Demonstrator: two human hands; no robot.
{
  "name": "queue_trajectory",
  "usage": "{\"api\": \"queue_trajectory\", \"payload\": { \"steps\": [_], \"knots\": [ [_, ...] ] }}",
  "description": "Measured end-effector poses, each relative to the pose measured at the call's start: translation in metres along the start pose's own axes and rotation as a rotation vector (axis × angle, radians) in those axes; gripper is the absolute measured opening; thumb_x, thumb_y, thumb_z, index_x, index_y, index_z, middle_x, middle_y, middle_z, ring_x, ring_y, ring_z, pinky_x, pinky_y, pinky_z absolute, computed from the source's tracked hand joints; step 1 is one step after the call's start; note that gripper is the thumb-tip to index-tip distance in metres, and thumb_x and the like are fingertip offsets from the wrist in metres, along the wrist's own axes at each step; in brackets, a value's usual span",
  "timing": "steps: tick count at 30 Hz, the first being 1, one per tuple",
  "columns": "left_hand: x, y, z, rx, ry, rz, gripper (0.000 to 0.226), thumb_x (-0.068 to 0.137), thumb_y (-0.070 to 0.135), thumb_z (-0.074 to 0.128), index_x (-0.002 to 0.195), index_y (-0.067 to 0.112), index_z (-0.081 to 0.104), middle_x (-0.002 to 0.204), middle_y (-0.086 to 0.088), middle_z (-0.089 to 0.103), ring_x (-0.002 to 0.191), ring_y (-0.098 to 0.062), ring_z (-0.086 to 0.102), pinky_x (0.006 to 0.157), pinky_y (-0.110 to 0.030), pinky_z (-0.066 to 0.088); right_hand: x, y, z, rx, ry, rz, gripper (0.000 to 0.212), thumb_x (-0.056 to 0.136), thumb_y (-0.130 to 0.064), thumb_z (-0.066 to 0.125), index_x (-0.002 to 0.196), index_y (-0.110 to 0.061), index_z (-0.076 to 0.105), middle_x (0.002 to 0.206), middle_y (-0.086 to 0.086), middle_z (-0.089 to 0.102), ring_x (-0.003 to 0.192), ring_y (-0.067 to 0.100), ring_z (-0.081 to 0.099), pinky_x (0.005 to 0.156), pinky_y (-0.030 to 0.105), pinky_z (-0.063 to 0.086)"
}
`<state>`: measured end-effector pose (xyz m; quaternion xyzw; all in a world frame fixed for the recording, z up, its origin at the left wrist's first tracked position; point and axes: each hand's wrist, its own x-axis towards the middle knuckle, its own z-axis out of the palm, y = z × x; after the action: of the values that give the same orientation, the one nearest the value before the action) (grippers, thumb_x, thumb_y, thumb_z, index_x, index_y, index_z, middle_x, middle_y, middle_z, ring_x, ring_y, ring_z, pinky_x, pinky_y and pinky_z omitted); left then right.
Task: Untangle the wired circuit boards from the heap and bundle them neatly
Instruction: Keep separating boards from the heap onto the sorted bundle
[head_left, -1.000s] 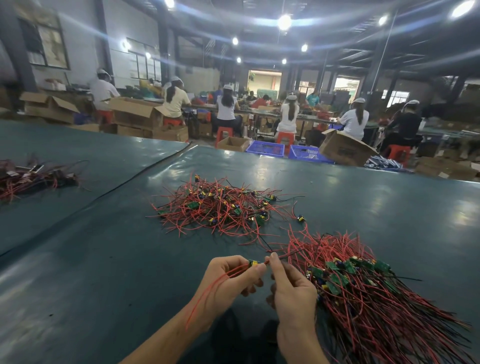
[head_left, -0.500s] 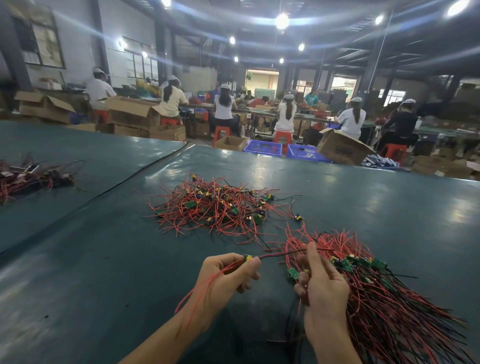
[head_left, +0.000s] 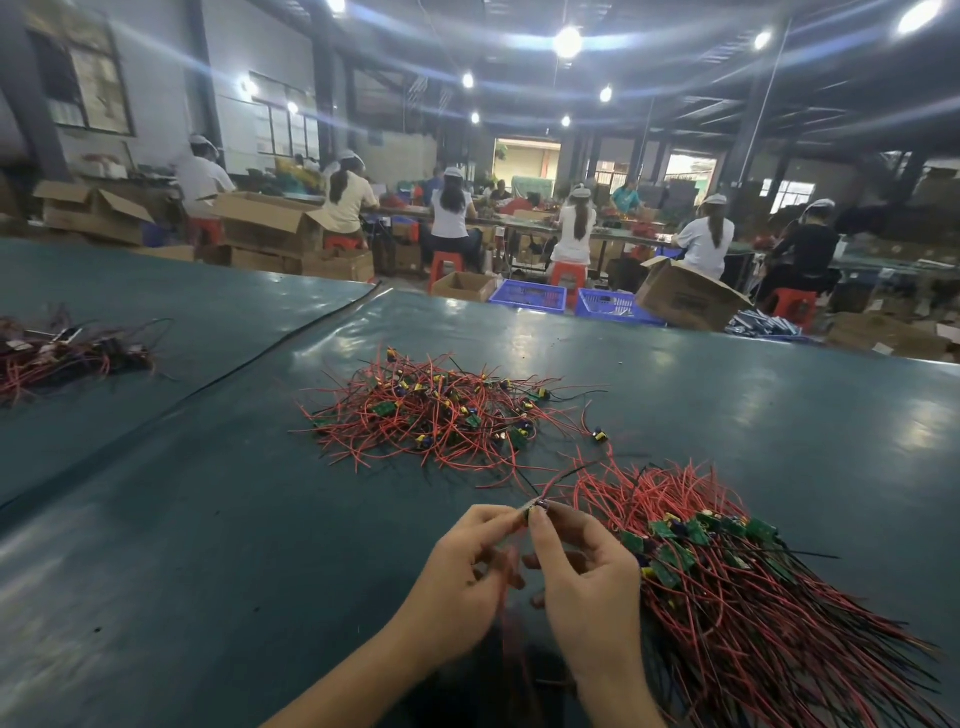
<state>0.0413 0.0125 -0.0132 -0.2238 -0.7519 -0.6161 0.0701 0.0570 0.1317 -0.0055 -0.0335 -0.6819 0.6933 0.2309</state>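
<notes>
1. Left hand (head_left: 457, 577): near edge of the tabletop (head_left: 208, 571), about the middle. Fingers (head_left: 493, 517) curled, thumb and forefinger pinching a small board (head_left: 535, 506) from the left.

2. Right hand (head_left: 587, 587): just beside the left, fingertips meeting it. Fingers (head_left: 540, 535) curled, forefinger and thumb pinching the same board from the right; the other fingers are loosely bent below.

3. Board: held above the tabletop between the two hands, small, dark, partly hidden by the fingertips. A red wire (head_left: 506, 597) hangs from it between the hands, blurred; thin red and black leads run up from it towards the heap.

4. Bundle (head_left: 727, 597): near right corner, touching the right hand's outer side. Green boards gathered at its upper end, red and black wires combed roughly parallel and fanning towards the right edge.

5. Heap (head_left: 441, 410): middle of the tabletop, beyond the hands, apart from the bundle save for a few stray leads. Red wires crossed in all directions, with small green, yellow and blue parts among them.

6. Pile (head_left: 62, 353): far left edge, well apart from the heap; red and dark wires.

7. Seam (head_left: 291, 348): dark line running diagonally across the tabletop, between pile and heap.

8. Beyond the far edge: blue crates (head_left: 527, 296), open boxes (head_left: 685, 299), workers (head_left: 452, 208) seated on red stools (head_left: 444, 262) at long benches.
</notes>
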Motion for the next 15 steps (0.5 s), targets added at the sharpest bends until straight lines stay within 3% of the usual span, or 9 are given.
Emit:
{"api": "queue_trajectory", "payload": {
  "steps": [2, 5, 10, 15],
  "knots": [
    [-0.001, -0.004, 0.000, 0.056, -0.062, 0.021, 0.052, 0.091, -0.014, 0.045, 0.126, 0.022, 0.059, 0.118, 0.000, 0.055, 0.090, -0.009, 0.061, 0.081, -0.027, 0.052, 0.003, 0.001, -0.005, 0.000, 0.028, -0.009, 0.005, 0.084, -0.016, 0.074, 0.087, -0.020, 0.073, 0.076, -0.010, 0.075, 0.066, 0.006, 0.070, 0.056, 0.014, 0.051],
    [-0.001, -0.007, 0.000, 0.103, -0.106, 0.032, 0.051, 0.095, -0.005, 0.046, 0.123, 0.036, 0.055, 0.118, 0.007, 0.051, 0.082, -0.013, 0.062, 0.078, -0.025, 0.052, 0.009, 0.003, -0.015, -0.099, -0.002, -0.046, 0.003, 0.085, -0.022, 0.073, 0.083, -0.024, 0.074, 0.074, -0.005, 0.073, 0.063, 0.012, 0.068, 0.058, 0.024, 0.053],
    [0.000, -0.013, -0.005, 0.200, -0.074, 0.035, 0.039, 0.092, 0.000, 0.054, 0.110, 0.031, 0.070, 0.113, 0.011, 0.056, 0.089, -0.006, 0.061, 0.078, -0.020, 0.049, 0.018, 0.006, -0.035, -0.420, -0.036, -0.160, 0.005, 0.085, -0.026, 0.075, 0.082, -0.027, 0.071, 0.070, -0.005, 0.067, 0.060, 0.004, 0.059, 0.057, 0.016, 0.045],
    [0.002, -0.016, -0.009, 0.214, -0.020, 0.002, 0.030, 0.092, 0.002, 0.058, 0.099, 0.027, 0.073, 0.107, 0.010, 0.061, 0.083, -0.005, 0.062, 0.075, -0.018, 0.049, 0.019, 0.008, -0.049, -0.958, -0.216, -0.032, 0.020, 0.092, -0.042, 0.062, 0.106, -0.029, 0.068, 0.086, -0.012, 0.056, 0.082, 0.011, 0.056, 0.072, 0.029, 0.048]
  ]
}}
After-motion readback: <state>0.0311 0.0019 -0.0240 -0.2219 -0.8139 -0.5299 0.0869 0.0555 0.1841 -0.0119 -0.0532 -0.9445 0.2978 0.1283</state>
